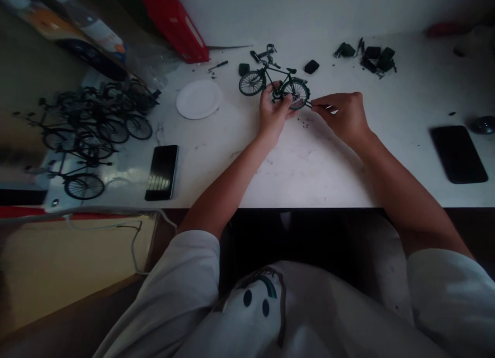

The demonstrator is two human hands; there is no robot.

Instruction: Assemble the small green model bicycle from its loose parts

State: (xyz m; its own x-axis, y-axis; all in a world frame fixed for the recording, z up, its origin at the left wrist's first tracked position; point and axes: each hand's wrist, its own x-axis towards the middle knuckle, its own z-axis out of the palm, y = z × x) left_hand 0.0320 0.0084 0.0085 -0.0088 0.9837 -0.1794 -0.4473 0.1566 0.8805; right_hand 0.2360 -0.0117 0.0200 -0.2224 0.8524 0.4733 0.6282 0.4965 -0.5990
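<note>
A small dark green model bicycle (pixel 279 79) stands tilted above the white table, its front wheel to the left. My left hand (pixel 274 109) grips it low near the pedals and rear wheel. At the rear wheel's lower right edge, my right hand (pixel 342 113) pinches a thin dark piece (pixel 308 105) between thumb and fingertips. The piece reaches toward the wheel; whether it touches, I cannot tell. Behind the bicycle lie a dark green block (pixel 244 69), a dark block (pixel 311 66) and small metallic parts (pixel 266 53). Tiny dark bits (pixel 304 124) are scattered under my hands.
Several model bicycles (pixel 88 126) crowd the table's left side, near a phone (pixel 161 172) and a white plate (pixel 198 99). A small screwdriver (pixel 218 66) lies by a red box (pixel 181 31). Dark green parts (pixel 381 59) sit at the back right; another phone (pixel 459 154) lies right.
</note>
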